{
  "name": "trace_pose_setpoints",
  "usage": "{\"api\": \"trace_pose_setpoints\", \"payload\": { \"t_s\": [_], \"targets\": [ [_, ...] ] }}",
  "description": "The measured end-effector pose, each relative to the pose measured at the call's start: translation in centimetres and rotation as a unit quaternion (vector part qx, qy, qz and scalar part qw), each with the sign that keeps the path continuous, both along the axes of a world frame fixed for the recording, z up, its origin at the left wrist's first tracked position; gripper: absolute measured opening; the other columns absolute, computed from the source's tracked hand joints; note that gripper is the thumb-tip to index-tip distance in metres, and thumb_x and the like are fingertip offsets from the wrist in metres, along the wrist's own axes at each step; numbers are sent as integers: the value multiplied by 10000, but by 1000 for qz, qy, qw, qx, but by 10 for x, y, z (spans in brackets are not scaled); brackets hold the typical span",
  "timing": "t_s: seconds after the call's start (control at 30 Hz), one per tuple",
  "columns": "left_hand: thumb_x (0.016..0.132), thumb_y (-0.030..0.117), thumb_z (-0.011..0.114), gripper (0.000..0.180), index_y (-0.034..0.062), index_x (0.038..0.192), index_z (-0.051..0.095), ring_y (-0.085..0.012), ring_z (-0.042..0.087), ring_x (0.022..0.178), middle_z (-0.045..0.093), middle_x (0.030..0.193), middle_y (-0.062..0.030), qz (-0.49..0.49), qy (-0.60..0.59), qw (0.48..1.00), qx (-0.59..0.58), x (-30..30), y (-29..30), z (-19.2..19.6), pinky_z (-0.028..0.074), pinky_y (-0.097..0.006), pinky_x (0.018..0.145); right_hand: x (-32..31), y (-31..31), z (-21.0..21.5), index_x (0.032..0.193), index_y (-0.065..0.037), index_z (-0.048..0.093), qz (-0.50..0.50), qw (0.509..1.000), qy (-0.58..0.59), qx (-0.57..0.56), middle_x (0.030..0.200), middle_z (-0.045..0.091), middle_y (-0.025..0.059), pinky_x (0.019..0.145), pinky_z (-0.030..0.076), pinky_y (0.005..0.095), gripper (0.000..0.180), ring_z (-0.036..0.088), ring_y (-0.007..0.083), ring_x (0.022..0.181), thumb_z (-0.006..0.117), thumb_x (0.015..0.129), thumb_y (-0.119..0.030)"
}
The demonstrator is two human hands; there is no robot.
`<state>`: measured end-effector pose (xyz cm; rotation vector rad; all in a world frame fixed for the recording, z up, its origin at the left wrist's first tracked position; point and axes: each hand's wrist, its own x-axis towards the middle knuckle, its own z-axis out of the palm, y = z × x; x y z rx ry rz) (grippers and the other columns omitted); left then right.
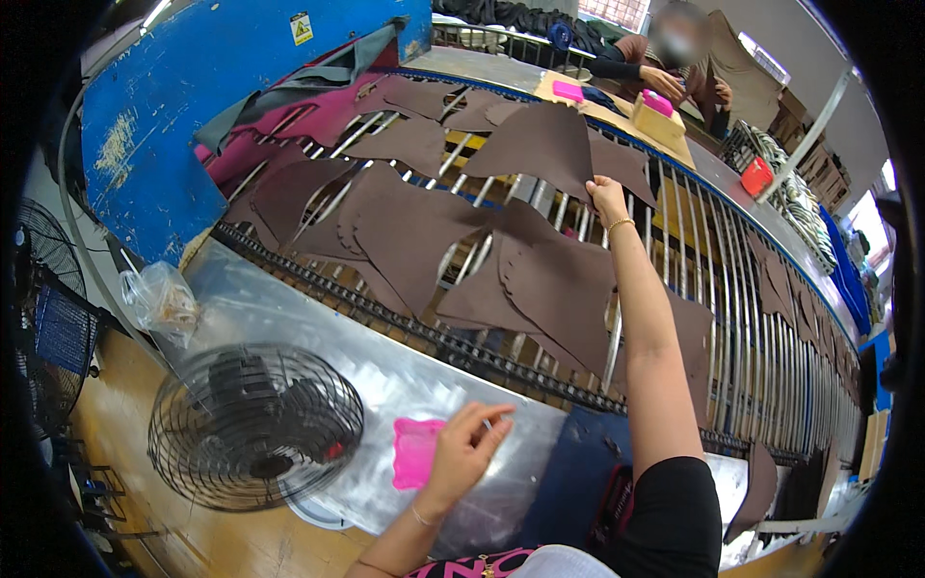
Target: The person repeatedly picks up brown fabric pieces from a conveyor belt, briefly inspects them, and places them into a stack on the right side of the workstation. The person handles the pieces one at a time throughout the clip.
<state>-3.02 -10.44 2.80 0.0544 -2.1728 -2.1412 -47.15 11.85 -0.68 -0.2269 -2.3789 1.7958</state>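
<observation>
My right hand (609, 200) reaches far over the roller conveyor, its fingers closed on the right corner of a brown sheet piece (540, 144) that looks like leather. That piece is partly lifted, its left side spreading over the bars. Nearer to me, overlapping brown pieces (559, 275) with notched edges lie on the bars. My left hand (464, 451) hovers over the metal table (385, 385), fingers partly bent and thumb apart, with nothing visible in it. Right beside it lies a flat pink piece with wavy edges (412, 453), partly covered by the hand.
A black caged fan (255, 429) stands at the near left, below a plastic bag (162, 299). A blue machine housing (251, 87) borders the conveyor's left end. Across the conveyor, a person (665, 72) works beside a pink item on a yellow block (657, 118).
</observation>
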Motion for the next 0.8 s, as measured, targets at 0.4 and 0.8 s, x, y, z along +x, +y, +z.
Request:
{"api": "trace_pose_setpoints", "payload": {
  "t_s": [0.4, 0.8],
  "targets": [
    [878, 110, 643, 171, 54, 1036, 676, -39, 408, 552, 517, 776, 1, -19, -67, 997, 36, -4, 1, 0, 333, -196, 491, -37, 18, -70, 1074, -170, 677, -110, 941, -72, 311, 1116, 662, 67, 941, 405, 483, 312, 597, 246, 1091, 696, 776, -260],
    [903, 96, 606, 146, 43, 1029, 655, -9, 391, 605, 538, 804, 47, 34, -51, 998, -19, 1, 6, -14, 309, -179, 513, 255, 149, 69, 1047, -169, 665, 108, 834, 7, 541, 1086, 607, 52, 842, 399, 496, 314, 554, 256, 1076, 662, 789, -348]
  ]
}}
